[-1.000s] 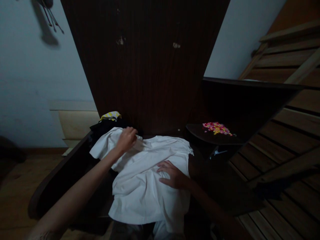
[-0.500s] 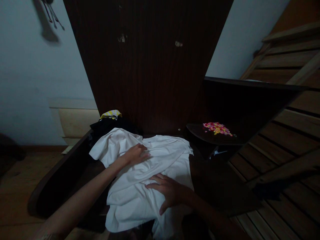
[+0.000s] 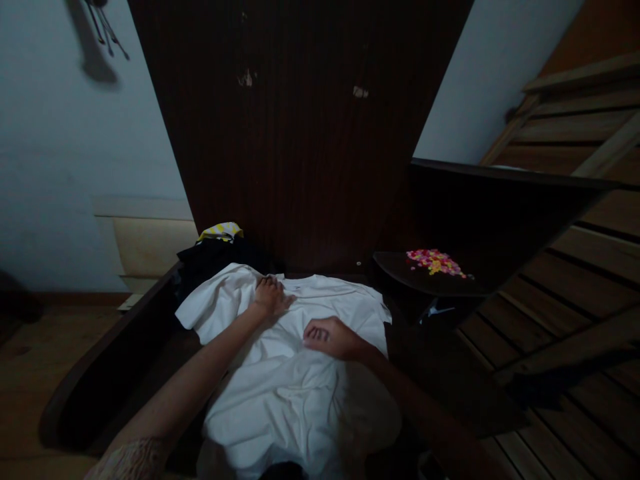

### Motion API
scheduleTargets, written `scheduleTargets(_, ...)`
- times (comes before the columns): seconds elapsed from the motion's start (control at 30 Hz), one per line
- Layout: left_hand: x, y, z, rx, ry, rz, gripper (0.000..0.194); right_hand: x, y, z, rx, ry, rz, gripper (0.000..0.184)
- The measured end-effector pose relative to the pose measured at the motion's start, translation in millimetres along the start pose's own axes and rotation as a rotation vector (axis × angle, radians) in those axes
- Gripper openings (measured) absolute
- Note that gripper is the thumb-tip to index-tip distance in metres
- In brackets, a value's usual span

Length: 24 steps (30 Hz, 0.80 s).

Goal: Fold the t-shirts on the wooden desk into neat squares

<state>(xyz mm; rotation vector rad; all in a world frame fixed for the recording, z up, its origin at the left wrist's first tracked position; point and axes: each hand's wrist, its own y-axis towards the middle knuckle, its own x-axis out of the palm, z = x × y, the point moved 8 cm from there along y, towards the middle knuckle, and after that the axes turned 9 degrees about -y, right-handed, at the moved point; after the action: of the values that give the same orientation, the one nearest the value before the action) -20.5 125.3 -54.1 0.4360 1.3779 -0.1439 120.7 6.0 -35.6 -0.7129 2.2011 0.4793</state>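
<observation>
A white T-shirt [image 3: 280,393] lies spread and creased on a dark wooden surface, its lower part bulging towards me. My left hand [image 3: 271,297] rests on the cloth near the collar at the far edge, palm down with fingers stretched out. To its right and closer to me, my right hand [image 3: 333,338] is curled over the middle of the shirt, fingers bent into the palm. Whether any cloth is caught inside those fingers is hidden. Dim light blurs the finer folds.
Dark clothes [image 3: 215,260] with a yellow-and-white cloth [image 3: 221,231] on top are heaped at the back left. A tall dark panel [image 3: 300,147] rises behind. Small pink and yellow pieces [image 3: 436,262] lie on a corner shelf [image 3: 395,267]. Wooden slats [image 3: 590,267] stand at right.
My right hand has moved away from me across the shirt and its spread fingers have curled. My left hand has shifted slightly left. The near cloth looks fuller and less bunched.
</observation>
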Motion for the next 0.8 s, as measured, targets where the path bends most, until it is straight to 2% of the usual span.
scheduleTargets(0.1, -1.5, 0, -2, -0.048, -0.025, 0.088, 0.057, -45, 21, 36, 0.085, -0.198, 0.332, 0.018)
scheduleTargets(0.17, -2.2, -2, -2, -0.067, -0.032, 0.131, 0.059, -60, 34, 58, 0.119, -0.318, 0.395, 0.018)
scheduleTargets(0.3, -4.9, -8, -2, -0.071, -0.015, 0.168, 0.055, -61, 52, 106, 0.288, -0.486, 0.267, 0.030)
scheduleTargets(0.43, -22.0, -17, -3, -0.018, 0.059, 0.219, 0.061, -52, 56, 139, 0.440, -0.582, 0.136, 0.040)
scheduleTargets(0.53, -35.1, -21, -7, 0.008, 0.070, 0.195, 0.069, -50, 55, 154, 0.531, -0.633, 0.125, 0.049)
scheduleTargets(0.63, -46.4, -21, -8, 0.048, 0.053, 0.177, 0.069, -51, 55, 165, 0.610, -0.635, 0.119, 0.058)
scheduleTargets(0.8, -64.0, -7, -10, -0.019, 0.080, 0.183, 0.044, -57, 57, 172, 0.680, -0.625, 0.063, 0.065)
